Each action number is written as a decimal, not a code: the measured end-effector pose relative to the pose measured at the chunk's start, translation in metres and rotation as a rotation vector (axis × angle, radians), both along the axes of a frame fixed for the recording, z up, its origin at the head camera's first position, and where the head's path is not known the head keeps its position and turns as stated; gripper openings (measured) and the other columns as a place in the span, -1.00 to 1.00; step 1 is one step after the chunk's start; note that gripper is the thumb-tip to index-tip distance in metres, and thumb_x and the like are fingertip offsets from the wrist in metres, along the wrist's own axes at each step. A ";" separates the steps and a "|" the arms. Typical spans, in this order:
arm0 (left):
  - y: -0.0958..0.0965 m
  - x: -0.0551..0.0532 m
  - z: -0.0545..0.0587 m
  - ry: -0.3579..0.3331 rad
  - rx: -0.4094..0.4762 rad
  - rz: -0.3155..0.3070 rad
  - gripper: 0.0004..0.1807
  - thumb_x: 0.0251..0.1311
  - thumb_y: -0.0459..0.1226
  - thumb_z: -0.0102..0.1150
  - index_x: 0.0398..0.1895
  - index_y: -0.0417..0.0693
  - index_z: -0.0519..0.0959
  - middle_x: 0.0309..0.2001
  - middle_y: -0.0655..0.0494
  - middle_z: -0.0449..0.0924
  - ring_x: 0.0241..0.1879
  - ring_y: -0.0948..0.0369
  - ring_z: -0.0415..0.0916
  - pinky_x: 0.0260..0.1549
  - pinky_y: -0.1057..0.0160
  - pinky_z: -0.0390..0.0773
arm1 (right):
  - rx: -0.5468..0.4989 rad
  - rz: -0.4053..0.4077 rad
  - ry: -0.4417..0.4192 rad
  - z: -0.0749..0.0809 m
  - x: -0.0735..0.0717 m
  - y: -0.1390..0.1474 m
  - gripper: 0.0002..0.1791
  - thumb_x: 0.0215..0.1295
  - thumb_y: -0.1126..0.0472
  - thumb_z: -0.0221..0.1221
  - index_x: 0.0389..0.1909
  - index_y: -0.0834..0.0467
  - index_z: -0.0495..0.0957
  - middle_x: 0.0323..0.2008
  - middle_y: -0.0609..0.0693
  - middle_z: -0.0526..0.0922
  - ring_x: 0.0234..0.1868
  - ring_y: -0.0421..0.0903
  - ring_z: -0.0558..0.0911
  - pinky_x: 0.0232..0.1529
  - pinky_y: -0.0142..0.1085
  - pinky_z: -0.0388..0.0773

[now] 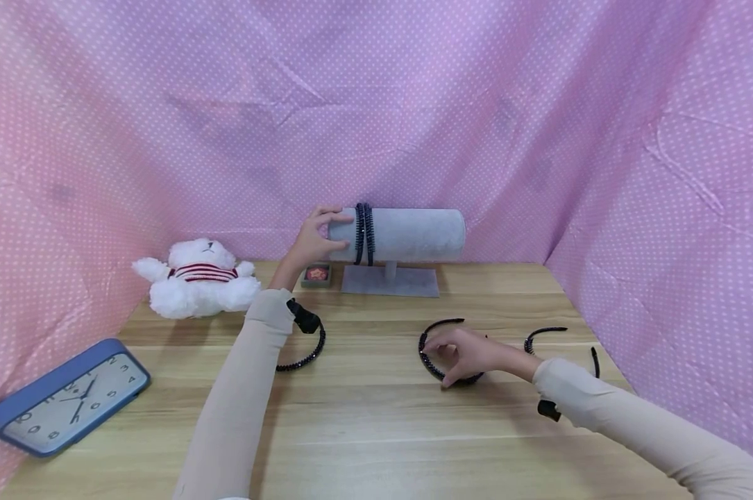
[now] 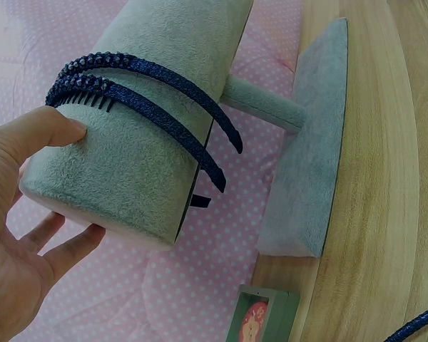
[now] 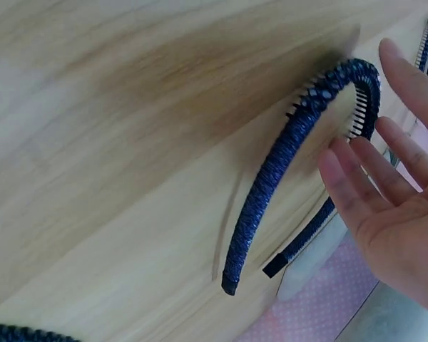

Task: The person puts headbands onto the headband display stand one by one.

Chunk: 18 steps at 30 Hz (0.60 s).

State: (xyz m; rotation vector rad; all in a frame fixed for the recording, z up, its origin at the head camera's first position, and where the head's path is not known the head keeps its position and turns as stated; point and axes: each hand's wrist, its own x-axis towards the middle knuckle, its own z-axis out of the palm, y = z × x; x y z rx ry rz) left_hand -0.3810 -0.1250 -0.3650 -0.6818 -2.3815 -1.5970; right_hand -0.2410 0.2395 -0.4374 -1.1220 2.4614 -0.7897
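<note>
A grey plush roll on a T-shaped display stand (image 1: 413,232) bears two dark blue beaded headbands (image 2: 157,114) with comb teeth near its left end. My left hand (image 1: 314,239) grips that end of the roll, the thumb on its curved side beside the headbands and the other fingers at the end face. Another dark blue headband (image 3: 271,171) is on the table by my right hand (image 1: 466,354). The thumb and fingers of this hand are spread around the headband's beaded top, with a gap visible in the right wrist view; whether any fingertip touches it I cannot tell.
More headbands lie on the wood-grain table, one at the left (image 1: 307,357) and one at the right (image 1: 532,340), partly behind my arms. A small green box (image 1: 316,276), a white plush toy (image 1: 201,278) and a blue clock (image 1: 73,396) stand leftward. Pink dotted cloth (image 1: 376,104) hangs behind.
</note>
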 end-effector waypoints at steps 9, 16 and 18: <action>0.001 0.002 0.002 -0.029 0.012 -0.010 -0.48 0.13 -0.48 0.41 0.21 -0.29 0.59 0.46 -0.16 0.25 0.50 -0.09 0.10 0.49 -0.14 0.20 | -0.009 0.045 0.017 -0.001 -0.001 -0.004 -0.34 -0.06 0.40 0.53 0.16 0.34 0.61 -0.21 0.14 0.67 -0.21 0.00 0.64 -0.19 -0.20 0.68; 0.002 0.005 0.005 -0.020 -0.005 0.004 -0.48 0.11 -0.48 0.41 0.20 -0.25 0.61 0.45 -0.13 0.28 0.47 -0.08 0.14 0.47 -0.11 0.25 | -0.047 0.081 -0.063 0.003 -0.003 0.000 -0.38 0.04 0.58 0.38 0.21 0.41 0.54 -0.26 0.20 0.71 -0.27 0.00 0.71 -0.24 -0.19 0.73; 0.001 0.002 0.001 -0.017 -0.007 0.012 -0.48 0.11 -0.47 0.43 0.20 -0.21 0.62 0.44 -0.09 0.29 0.47 -0.06 0.15 0.47 -0.09 0.26 | -0.047 0.086 -0.068 0.004 -0.004 0.000 -0.39 0.05 0.59 0.38 0.21 0.41 0.54 -0.28 0.20 0.72 -0.26 0.00 0.73 -0.23 -0.17 0.74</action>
